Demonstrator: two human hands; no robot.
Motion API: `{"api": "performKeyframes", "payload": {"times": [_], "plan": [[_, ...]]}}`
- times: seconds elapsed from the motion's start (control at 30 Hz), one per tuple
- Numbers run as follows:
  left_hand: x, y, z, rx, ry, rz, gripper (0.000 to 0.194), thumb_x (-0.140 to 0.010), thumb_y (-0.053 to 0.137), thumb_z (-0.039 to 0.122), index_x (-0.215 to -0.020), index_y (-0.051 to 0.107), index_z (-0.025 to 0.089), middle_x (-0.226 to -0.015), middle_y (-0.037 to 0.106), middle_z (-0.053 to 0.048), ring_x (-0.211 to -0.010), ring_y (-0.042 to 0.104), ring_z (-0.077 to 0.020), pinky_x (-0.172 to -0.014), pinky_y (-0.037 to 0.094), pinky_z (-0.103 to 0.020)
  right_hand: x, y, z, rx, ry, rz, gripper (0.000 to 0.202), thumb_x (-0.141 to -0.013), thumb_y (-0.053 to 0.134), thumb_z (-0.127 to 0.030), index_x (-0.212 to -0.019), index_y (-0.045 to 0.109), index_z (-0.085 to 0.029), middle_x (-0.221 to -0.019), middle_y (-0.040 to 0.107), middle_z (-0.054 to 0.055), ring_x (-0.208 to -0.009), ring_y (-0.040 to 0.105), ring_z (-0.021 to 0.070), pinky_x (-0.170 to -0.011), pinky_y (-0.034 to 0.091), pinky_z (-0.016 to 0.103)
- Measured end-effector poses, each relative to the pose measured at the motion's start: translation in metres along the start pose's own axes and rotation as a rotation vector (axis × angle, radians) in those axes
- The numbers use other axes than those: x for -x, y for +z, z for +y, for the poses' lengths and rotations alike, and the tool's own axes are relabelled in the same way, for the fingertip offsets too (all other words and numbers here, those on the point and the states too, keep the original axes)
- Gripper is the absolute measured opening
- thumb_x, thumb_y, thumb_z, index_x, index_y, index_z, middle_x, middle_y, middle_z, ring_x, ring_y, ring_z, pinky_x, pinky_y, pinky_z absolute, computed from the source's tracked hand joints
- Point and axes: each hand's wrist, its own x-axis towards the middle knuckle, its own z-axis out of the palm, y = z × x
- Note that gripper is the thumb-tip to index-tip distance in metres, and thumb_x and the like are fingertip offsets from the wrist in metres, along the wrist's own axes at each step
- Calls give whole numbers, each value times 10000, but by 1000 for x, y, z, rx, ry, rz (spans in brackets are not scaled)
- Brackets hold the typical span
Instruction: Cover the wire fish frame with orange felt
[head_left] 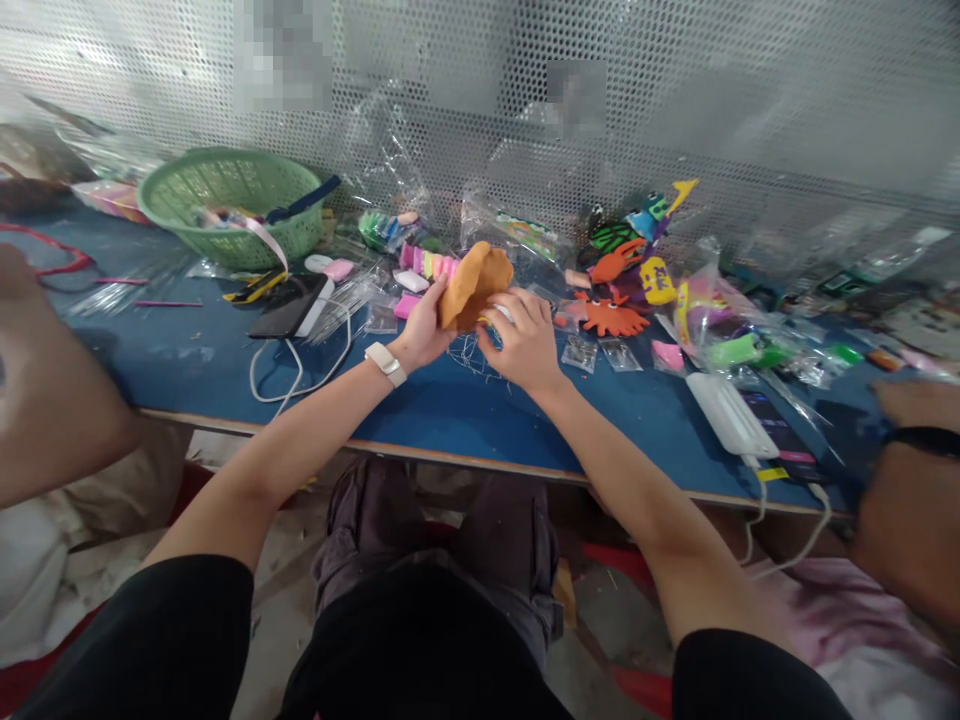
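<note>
Left hand [429, 325] grips orange clay bowl [466, 282] by its left side — right hand [526, 338] curled at the hollow — can't tell its grip.

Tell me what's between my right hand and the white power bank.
The head view shows two clear packets, then a pink piece in clear wrapping, between your right hand and the power bank.

No readable text, dark marks on yellow piece [658, 281] unclear, phone screen [772, 428] blurred

Left fingers [431, 300] hold orange piece [470, 283] above table [480, 425].
</note>
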Motion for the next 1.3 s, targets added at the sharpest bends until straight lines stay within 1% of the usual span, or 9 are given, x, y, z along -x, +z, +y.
{"api": "performKeyframes", "payload": {"times": [0.27, 0.43, 0.57, 0.67, 0.77, 0.9, 1.0, 1.17, 1.3], "plan": [[0, 0, -4, -135, 55, -42, 477, -1139, 659, 653, -1194, 887, 237, -1258, 910, -144, -1267, 845, -358, -1046, 677, -458, 3, 10, 4, -190, 87, 56, 433, -1102, 676, -387, -1529, 660, -316, -1404, 772, 157, -1341, 722, 433, -1188, 621, 727], [7, 2, -3, -326, 228, -90, 490, -1110, 726, 678, -1297, 903, 261, -1410, 880, -118, -1311, 797, -321, -1122, 640, -428, -1, 8, 7, -533, 255, 87, 304, -1084, 702, -595, -1219, 710, -322, -1229, 816, 108, -1136, 798, 349, -1006, 692, 578], [5, -3, -6, -465, 293, -176, 569, -1089, 737, 734, -1356, 888, 255, -1462, 853, -113, -1370, 764, -314, -1213, 587, -437, -6, 11, 5, -907, 407, 114, 302, -849, 898, -539, -971, 746, -308, -1022, 825, 52, -999, 810, 319, -993, 700, 560], [0, -9, -6, -626, 368, -264, 627, -1107, 703, 752, -1424, 847, 231, -1519, 827, -128, -1420, 741, -319, -1239, 579, -461, -9, 8, 5, -1231, 591, 141, 256, -743, 905, -408, -916, 745, -308, -936, 822, 22, -1036, 816, 310, -987, 714, 518], [-4, -16, -1, -722, 443, -304, 641, -1117, 710, 745, -1483, 805, 227, -1546, 809, -156, -1365, 768, -309, -1195, 615, -473, -11, 1, 7, -1478, 811, 118, 324, -769, 923, -500, -973, 754, -314, -967, 845, 12, -1055, 832, 295, -950, 745, 477], [-5, -22, 4, -907, 671, -303, 601, -1043, 862, 661, -1473, 816, 243, -1584, 769, -172, -1480, 722, -343, -1338, 550, -567, -13, -8, 8, -1476, 896, -19, 607, -807, 948, -797, -1156, 802, -323, -1128, 894, 52, -1192, 854, 341, -913, 768, 473], [-6, -22, 2, -993, 791, -303, 598, -1003, 918, 575, -1496, 811, 254, -1619, 724, -174, -1568, 660, -366, -1410, 483, -617, -12, -9, 4, -1347, 867, -82, 695, -670, 1134, -651, -1194, 819, -321, -1217, 906, 46, -1190, 859, 321, -922, 767, 431], [-8, -20, -8, -736, 612, -231, 853, -888, 1008, 669, -1577, 702, 270, -1636, 698, -183, -1491, 713, -375, -1290, 597, -589, -12, -9, 0, -1242, 780, 35, 755, -616, 1181, -634, -1178, 816, -285, -1286, 903, 85, -1281, 850, 352, -1142, 737, 511], [-6, -17, -9, -440, 308, -196, 882, -843, 1050, 675, -1547, 682, 290, -1355, 831, -133, -1243, 823, -314, -1066, 697, -485, -13, -7, 5, -1199, 734, 115, 774, -595, 1171, -687, -1153, 816, -287, -1267, 907, 95, -1319, 848, 378, -1174, 727, 569]]}}
